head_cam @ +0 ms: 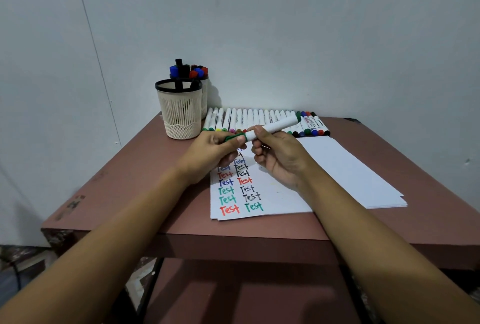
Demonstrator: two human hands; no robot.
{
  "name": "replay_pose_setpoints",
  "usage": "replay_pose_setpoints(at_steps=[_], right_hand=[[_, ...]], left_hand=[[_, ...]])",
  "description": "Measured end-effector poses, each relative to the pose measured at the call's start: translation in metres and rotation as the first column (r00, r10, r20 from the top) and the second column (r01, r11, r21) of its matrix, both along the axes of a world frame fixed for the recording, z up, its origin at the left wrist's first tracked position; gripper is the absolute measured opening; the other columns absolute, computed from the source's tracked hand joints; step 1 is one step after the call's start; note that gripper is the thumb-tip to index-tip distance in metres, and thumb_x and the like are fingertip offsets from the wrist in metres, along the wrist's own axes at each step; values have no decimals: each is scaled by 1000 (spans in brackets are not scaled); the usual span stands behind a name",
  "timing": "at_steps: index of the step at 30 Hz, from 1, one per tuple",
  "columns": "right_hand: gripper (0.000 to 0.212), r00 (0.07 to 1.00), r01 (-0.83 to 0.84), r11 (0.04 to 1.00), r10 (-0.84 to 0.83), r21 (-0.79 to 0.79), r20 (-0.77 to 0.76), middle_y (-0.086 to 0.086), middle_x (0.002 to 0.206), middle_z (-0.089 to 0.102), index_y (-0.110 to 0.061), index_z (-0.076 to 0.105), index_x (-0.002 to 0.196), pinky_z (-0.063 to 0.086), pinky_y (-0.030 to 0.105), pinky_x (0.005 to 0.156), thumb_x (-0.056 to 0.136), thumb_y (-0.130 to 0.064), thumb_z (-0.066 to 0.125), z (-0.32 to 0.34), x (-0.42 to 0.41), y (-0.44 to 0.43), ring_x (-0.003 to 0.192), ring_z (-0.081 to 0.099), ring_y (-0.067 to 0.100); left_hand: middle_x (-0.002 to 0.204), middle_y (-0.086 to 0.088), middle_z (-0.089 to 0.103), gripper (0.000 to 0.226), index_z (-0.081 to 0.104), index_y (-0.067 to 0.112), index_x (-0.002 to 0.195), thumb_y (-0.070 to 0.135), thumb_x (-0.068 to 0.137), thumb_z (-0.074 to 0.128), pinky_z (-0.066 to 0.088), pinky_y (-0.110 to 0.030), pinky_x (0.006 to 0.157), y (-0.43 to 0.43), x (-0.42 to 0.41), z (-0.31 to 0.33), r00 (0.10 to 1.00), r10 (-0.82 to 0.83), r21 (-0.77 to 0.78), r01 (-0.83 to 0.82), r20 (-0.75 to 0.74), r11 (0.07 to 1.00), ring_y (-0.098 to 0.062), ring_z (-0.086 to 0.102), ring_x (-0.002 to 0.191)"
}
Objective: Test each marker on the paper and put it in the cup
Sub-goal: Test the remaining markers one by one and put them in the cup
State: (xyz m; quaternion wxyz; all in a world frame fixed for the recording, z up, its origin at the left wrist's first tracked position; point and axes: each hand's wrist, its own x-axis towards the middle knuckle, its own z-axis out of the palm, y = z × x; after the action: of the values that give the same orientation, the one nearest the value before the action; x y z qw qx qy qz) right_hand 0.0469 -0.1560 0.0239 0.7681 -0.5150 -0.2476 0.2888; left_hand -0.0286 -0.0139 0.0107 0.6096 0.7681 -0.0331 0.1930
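Above the paper I hold a white marker (pixel 275 126) with green ends. My right hand (pixel 279 154) grips its barrel, and my left hand (pixel 217 148) pinches its green cap (pixel 233 138) at the marker's left end. The paper (pixel 285 193) under my hands carries two columns of the word "Test" in red, blue, green and black. A cream mesh cup (pixel 181 113) with a black rim stands at the table's back left. Behind it a second cup (pixel 205 97) is packed with markers showing blue, red and black caps.
A long row of white markers (pixel 259 119) lies side by side along the wall behind the paper. A stack of blank sheets (pixel 358 175) spreads to the right. The reddish-brown table (pixel 130 186) ends at a front edge near my forearms.
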Motion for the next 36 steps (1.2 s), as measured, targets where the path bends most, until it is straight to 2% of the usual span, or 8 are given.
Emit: replay_pose_setpoints(at_steps=[11,17,20,23,25,27,31,36], right_hand=[[12,996,37,999,-37,9,81,-2,61,51,-8,64,90,40,15,48,95,-15,55,0,1,4,52,47,5],[16,982,168,985,-164,-32,96,1,66,51,-11,63,84,36,19,49,92,-25,60,2,-1,6,56,47,8],[26,936,346,933,-335,-101,112,1,69,54,-17,61,85,37,25,56,96,-38,51,5,5,3,61,49,12],[27,806,541,809,-421,-230,417,-2,81,58,-13,64,100,40,27,68,99,-32,44,-2,10,4,75,52,16],[31,658,621,723,-272,-301,702,3,107,60,-11,61,119,40,26,84,99,-25,43,-14,12,5,100,54,20],[39,550,652,646,-43,-396,834,9,133,54,-10,55,131,38,31,103,99,-28,43,-24,14,7,122,48,23],[45,447,671,515,292,-533,845,9,141,48,-10,52,135,35,34,107,100,-34,39,-27,12,9,130,42,25],[42,411,692,490,337,-531,847,11,135,53,-7,56,130,36,34,104,100,-32,39,-24,6,7,126,46,26]], left_hand=[[43,3,36,24,61,-1,87,22,84,54,26,-15,41,-1,3,2,995,-87,-260,74,-40,963,-6,29,40],[44,6,36,13,66,5,84,10,90,55,22,-17,42,0,5,5,996,78,-292,-64,35,954,-6,28,42],[43,11,44,6,66,10,83,9,86,62,25,-16,41,5,3,11,953,291,-298,-254,87,920,-4,31,40],[55,9,54,5,67,15,81,13,85,65,37,-15,46,11,-1,28,871,465,-295,-408,156,864,-2,44,46],[70,2,61,5,64,18,82,15,86,64,49,-19,56,18,-5,44,835,515,-188,-484,193,855,-5,58,61],[80,-2,64,8,63,21,81,15,86,62,54,-33,71,28,-8,62,802,547,-82,-545,240,834,-17,63,78],[81,-5,62,12,62,8,87,18,81,58,52,-42,72,54,-12,102,701,638,122,-698,320,706,-24,61,80],[94,-5,61,20,54,9,104,14,84,54,41,-22,57,79,-11,138,627,680,208,-774,379,598,-18,56,76]])
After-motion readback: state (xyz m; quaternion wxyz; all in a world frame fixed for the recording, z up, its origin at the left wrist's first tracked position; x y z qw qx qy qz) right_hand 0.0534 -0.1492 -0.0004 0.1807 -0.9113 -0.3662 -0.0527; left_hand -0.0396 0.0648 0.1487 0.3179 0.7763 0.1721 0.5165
